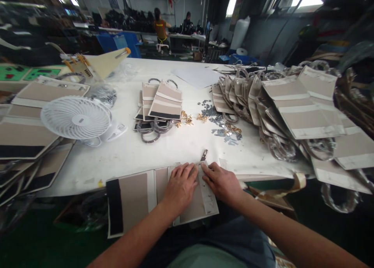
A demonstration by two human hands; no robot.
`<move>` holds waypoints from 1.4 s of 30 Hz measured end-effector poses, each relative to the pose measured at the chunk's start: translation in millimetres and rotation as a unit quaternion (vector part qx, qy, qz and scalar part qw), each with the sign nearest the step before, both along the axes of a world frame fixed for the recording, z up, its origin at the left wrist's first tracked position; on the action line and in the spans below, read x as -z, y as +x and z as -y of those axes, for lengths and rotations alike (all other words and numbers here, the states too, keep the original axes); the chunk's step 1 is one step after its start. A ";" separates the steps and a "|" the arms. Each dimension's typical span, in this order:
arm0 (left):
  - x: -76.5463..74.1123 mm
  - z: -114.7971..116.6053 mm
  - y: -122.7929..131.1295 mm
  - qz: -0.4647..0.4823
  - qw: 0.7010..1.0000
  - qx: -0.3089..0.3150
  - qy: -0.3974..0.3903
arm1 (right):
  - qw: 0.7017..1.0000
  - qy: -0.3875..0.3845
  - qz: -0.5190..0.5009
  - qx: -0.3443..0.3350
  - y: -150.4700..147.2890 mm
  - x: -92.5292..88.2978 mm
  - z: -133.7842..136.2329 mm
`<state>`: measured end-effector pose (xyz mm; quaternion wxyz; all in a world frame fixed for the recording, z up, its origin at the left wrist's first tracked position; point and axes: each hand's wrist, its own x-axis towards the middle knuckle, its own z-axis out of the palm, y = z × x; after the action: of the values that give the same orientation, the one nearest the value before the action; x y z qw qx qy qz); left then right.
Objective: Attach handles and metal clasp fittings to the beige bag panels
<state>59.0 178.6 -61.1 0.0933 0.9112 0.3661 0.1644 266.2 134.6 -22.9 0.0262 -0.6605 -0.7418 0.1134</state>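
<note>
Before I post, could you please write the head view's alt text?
A person's left grip and right grip rest on a beige panel at a white table; nearby are gold and grey pieces, stacked panels and a white fan.

I see the left hand [181, 185] and right hand [224, 182] on a beige panel [134, 196], table [149, 155] beyond (it carries a white fan [76, 118]).

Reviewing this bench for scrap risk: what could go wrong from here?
1. The panel under the left hand and right hand overhangs the front of the table; it might slip if both let go.
2. Small gold pieces and grey metal pieces lie loose and partly mixed; a bump could scatter them.
3. The right-hand pile of panels is uneven, reaching past the front edge; it might slide.
</note>
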 end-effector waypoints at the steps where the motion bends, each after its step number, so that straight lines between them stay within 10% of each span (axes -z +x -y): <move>1: -0.7 -0.1 -0.4 0.001 1.000 0.000 0.002 | 1.000 0.002 -0.007 -0.001 -1.3 -1.1 0.5; 7: -0.7 -2.1 -5.1 0.021 1.000 -0.007 -0.018 | 0.988 0.050 -0.136 0.050 30.1 -2.3 -20.9; 13: 1.4 -4.1 -5.8 0.023 0.999 -0.009 -0.046 | 0.966 0.050 -0.020 0.253 135.9 -4.4 -73.5; 18: -2.5 -2.6 -4.8 0.039 0.997 -0.011 -0.058 | 0.957 0.023 0.008 0.290 170.4 8.7 -84.6; 30: -2.2 3.5 -2.3 0.083 0.994 -0.037 -0.066 | 0.965 0.020 0.020 0.259 158.7 -11.9 -91.7; 36: -4.1 4.0 1.1 0.110 0.990 -0.051 -0.069 | 0.960 -0.105 -0.236 0.105 66.2 -40.7 -63.6; 42: -5.7 3.4 3.5 0.128 0.987 -0.062 -0.073 | 0.934 -0.180 -0.299 0.073 5.9 -29.6 -61.2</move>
<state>62.5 175.2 -55.5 0.1955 0.8489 0.4178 0.2581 272.1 195.9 6.8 0.1356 -0.6420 -0.6169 0.4347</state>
